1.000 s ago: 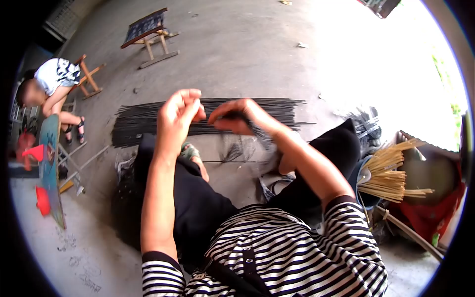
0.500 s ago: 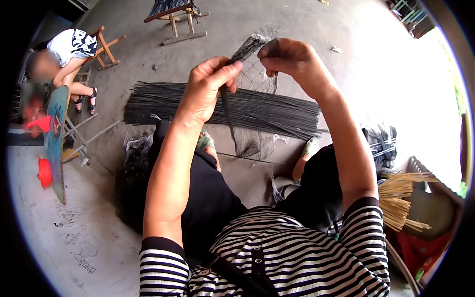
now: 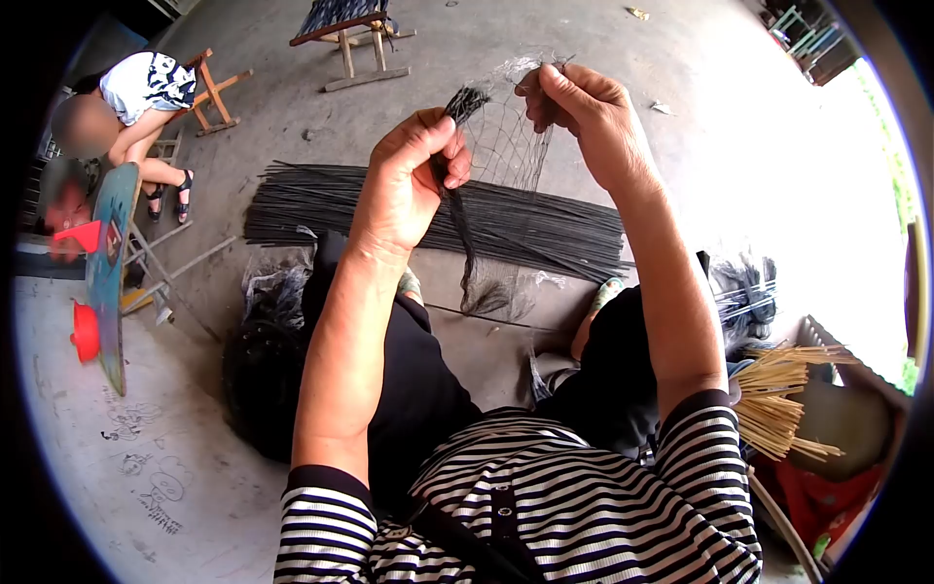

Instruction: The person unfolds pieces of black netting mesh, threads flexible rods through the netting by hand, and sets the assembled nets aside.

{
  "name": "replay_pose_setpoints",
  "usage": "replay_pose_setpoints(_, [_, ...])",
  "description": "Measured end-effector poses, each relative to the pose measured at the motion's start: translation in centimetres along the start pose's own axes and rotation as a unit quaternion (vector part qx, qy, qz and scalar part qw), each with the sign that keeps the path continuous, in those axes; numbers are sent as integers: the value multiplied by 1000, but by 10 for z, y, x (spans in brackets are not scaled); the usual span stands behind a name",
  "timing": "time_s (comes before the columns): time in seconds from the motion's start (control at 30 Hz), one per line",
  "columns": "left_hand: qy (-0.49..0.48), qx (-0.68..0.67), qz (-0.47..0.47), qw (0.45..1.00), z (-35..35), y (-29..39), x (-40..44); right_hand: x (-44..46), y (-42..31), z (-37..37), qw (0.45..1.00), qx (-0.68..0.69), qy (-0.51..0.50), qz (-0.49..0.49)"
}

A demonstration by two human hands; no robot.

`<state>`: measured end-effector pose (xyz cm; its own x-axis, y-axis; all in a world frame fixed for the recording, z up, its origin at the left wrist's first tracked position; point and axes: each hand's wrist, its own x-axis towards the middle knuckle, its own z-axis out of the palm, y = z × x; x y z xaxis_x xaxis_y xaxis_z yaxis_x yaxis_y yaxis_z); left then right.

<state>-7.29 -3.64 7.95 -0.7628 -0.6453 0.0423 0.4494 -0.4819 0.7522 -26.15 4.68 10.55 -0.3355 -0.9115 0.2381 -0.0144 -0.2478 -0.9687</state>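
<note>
My left hand (image 3: 413, 170) is closed around a gathered bundle of dark netting, whose bunched end sticks up past the thumb. A strand of the same netting hangs below that hand toward the floor. Up and to the right, my right hand (image 3: 579, 107) pinches an edge of the net between thumb and fingers. Thin, see-through mesh of the net (image 3: 506, 141) stretches between both hands. Beneath them on the floor lies a wide bundle of long black rods (image 3: 535, 222); what they are made of I cannot tell.
Pale sticks (image 3: 778, 399) fan out at my right, near a dark net bundle (image 3: 744, 292). A folding stool (image 3: 355, 49) stands ahead. On the left, another person (image 3: 146, 107) bends over near a teal board (image 3: 115, 263) and a red container (image 3: 85, 331).
My hands have moved farther apart, the right one shifting slightly up and to the right. More open mesh now spreads between them, and the bunched end at my left hand is shorter.
</note>
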Motion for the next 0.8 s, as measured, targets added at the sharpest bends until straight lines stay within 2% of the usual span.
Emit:
replay_pose_setpoints(0.03, [-6, 29, 10, 1000, 3, 1, -2, -1, -1, 0, 1000, 5, -3, -5])
replay_pose_setpoints(0.13, [58, 119, 123, 984, 5, -1, -4, -5, -3, 2, 1000, 22, 0, -21])
replay_pose_setpoints(0.23, [119, 181, 168, 962, -13, 13, -6, -6, -8, -7, 990, -133, 39, 9])
replay_pose_setpoints(0.27, [174, 199, 178, 948, -19, 18, -6, -6, -5, -13, 992, -119, 42, 23])
replay_pose_setpoints(0.37, [235, 356, 179, 886, -40, 32, -16, -8, 2, -31, 979, -192, 68, 27])
replay_pose_setpoints(0.47, [239, 426, 229, 842, -59, 42, -26, -12, 5, -54, 978, -160, 129, 29])
replay_pose_setpoints(0.5, [226, 437, 186, 851, -67, 46, -33, -15, 6, -60, 978, -172, 116, 33])
replay_pose_setpoints(0.57, [237, 528, 118, 807, -76, 51, -46, -22, 5, -59, 975, -194, 101, 35])
replay_pose_setpoints(0.63, [252, 608, 119, 744, -80, 54, -52, -29, 2, -50, 967, -245, 49, -40])
replay_pose_setpoints(0.7, [257, 556, 121, 782, -58, 63, -58, -36, -4, -43, 954, -288, -5, -80])
replay_pose_setpoints(0.77, [178, 447, 166, 861, -33, 72, -67, -45, -28, -30, 932, -346, -75, -78])
replay_pose_setpoints(0.8, [160, 473, 160, 851, -7, 79, -73, -49, -40, -20, 928, -351, -96, -74])
